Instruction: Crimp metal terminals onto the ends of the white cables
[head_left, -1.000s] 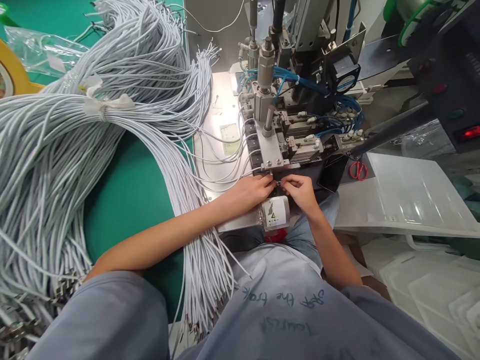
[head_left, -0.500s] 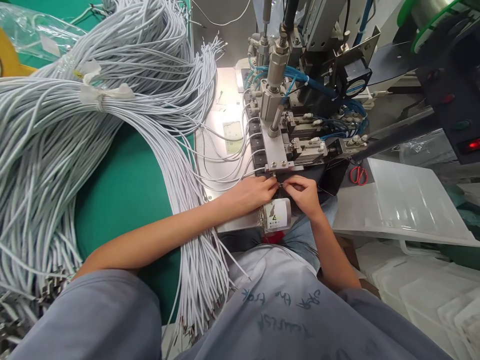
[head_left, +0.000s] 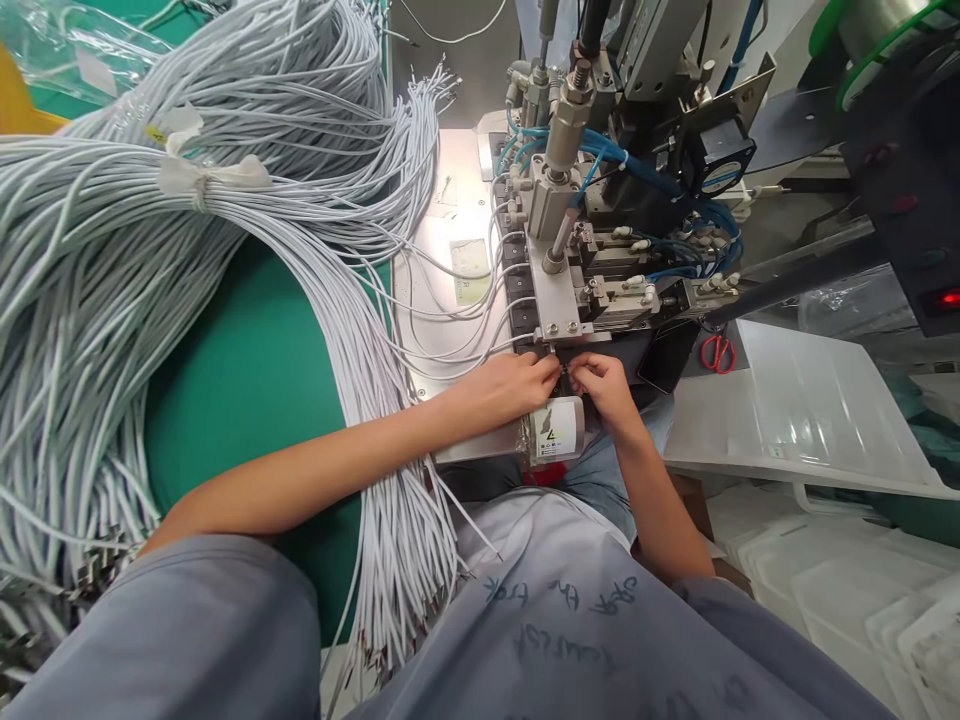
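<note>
My left hand [head_left: 523,384] is closed in a pinch at the front end of the machine [head_left: 553,290], with its fingertips just below the metal plate. What it pinches is too small to make out. Close to its right, my right hand [head_left: 602,384] also has its fingers pressed together on something tiny that I cannot identify. Several white cables [head_left: 465,312] run from the bundle into the row of black blocks [head_left: 523,318] on the machine. Under my hands sits a labelled plastic-wrapped piece [head_left: 556,430].
Large bundles of white cables [head_left: 300,230] cover the green table [head_left: 225,370] on the left and hang beside my left arm. Red scissors [head_left: 718,353] and a dark phone-like slab [head_left: 667,355] lie to the right, near a white tray [head_left: 832,400]. A wire spool [head_left: 885,30] is at upper right.
The view has shifted slightly. Both hands stay at the machine's front end, and the fingers of my right hand have curled a little and moved slightly away from the left fingertips.
</note>
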